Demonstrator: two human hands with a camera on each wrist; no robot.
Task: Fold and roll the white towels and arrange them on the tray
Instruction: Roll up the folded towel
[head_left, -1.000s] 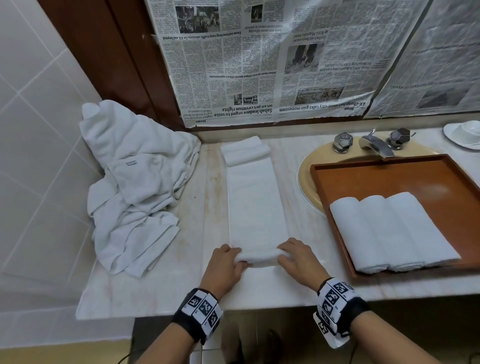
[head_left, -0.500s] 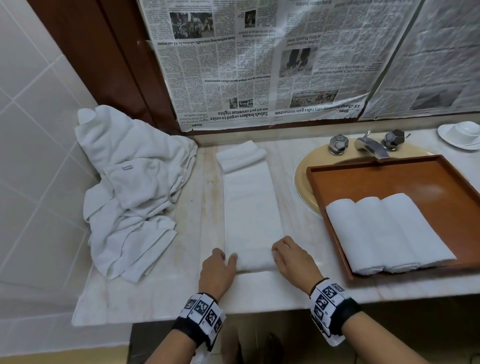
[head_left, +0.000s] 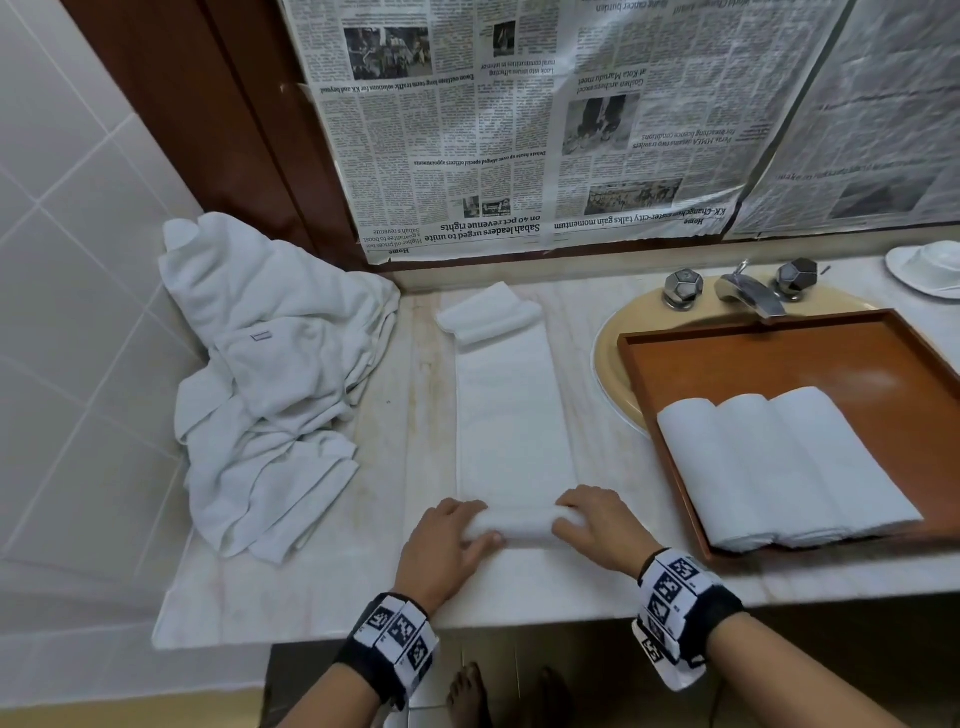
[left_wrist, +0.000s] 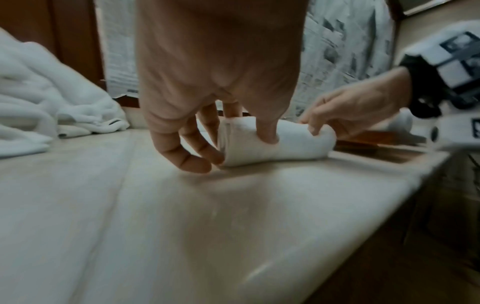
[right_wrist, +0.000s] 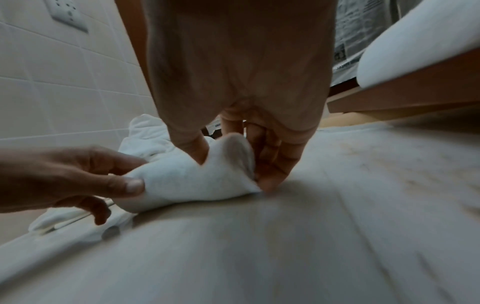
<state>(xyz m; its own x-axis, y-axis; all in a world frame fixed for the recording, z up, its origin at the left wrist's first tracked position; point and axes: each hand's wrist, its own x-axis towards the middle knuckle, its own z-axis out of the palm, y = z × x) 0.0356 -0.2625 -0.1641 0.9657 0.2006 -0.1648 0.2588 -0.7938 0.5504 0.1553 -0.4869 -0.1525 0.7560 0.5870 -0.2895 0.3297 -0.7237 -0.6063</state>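
A long folded white towel (head_left: 511, 415) lies flat on the tabletop (head_left: 311, 597), just left of the tray (head_left: 779, 358), running from the near edge toward the wall. Its near end is turned up into a short roll. The left hand (head_left: 447, 545) grips the roll's left end, thumb pressed into the cloth and fingers curled around it; the right hand (head_left: 602, 525) grips the right end the same way. Three rolled towels (head_left: 779, 467) lie side by side, touching, in the near part of the tray. The tray sits over the sink (head_left: 613, 358), apparently resting on its rim. A heap of loose towels (head_left: 270, 374) lies well left of the tray, against the tiled wall.
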